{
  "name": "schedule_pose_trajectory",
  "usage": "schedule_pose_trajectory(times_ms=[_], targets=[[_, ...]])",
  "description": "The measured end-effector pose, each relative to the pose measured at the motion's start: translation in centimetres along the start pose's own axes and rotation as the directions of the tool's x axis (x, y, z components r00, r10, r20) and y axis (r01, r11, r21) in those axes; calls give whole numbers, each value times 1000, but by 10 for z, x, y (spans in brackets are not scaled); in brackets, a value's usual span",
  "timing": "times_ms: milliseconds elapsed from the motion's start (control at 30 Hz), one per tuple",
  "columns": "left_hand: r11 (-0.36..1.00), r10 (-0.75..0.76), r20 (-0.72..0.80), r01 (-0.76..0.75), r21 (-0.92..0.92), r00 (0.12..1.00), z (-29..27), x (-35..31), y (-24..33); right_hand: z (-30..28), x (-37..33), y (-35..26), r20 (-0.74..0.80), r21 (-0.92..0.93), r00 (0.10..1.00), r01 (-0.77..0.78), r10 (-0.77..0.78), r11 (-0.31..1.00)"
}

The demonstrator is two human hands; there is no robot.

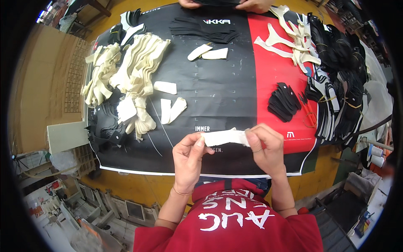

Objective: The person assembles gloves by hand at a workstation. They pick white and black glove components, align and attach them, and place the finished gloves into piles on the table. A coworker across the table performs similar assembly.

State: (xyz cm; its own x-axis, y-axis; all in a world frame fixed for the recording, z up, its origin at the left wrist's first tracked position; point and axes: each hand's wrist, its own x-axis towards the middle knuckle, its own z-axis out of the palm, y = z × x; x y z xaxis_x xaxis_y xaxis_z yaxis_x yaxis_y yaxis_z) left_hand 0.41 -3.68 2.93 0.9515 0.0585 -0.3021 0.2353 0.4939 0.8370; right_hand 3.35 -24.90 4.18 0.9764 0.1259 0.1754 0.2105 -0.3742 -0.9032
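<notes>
A short white fabric strip (225, 137) is stretched level above the near edge of the table. My left hand (189, 156) pinches its left end between thumb and fingers. The other end is gripped by my right hand (267, 149), whose fingers are curled over it. Beyond my hands, two white fabric pieces (173, 110) lie side by side on the mat, with a single white piece (165, 87) behind them. Farther off, a pair of cream pieces (208, 52) rests slightly overlapped.
Piles of cream fabric strips (140, 63) cover the left side. Black strips lie in a fan (283, 102) beside red-handled scissors (310, 114) on the right. Bundled black pieces (336, 46) line the right edge. Another person's hands (254, 5) hold black material at the far edge.
</notes>
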Motion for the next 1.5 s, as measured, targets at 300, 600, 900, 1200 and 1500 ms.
schedule_pose_trajectory(times_ms=[300,600,900,1200,1500], targets=[[957,288,-196,-271,107,937,-35,0,23,-17,51,18,-126,-301,992,-14,-25,954],[945,278,-169,-238,223,945,-6,-3,-5,23,52,3,-77,-355,978,155,-193,922],[511,543,153,-469,720,826,19,-9,-14,28,4,-44,225,-147,972,107,-72,983],[919,-141,-112,88,-384,984,-1,-8,-12,44,-8,-49,228,-281,959,232,-170,931],[976,198,-204,-173,132,959,1,-20,-21,42,-12,-49,222,-293,963,215,-152,932]])
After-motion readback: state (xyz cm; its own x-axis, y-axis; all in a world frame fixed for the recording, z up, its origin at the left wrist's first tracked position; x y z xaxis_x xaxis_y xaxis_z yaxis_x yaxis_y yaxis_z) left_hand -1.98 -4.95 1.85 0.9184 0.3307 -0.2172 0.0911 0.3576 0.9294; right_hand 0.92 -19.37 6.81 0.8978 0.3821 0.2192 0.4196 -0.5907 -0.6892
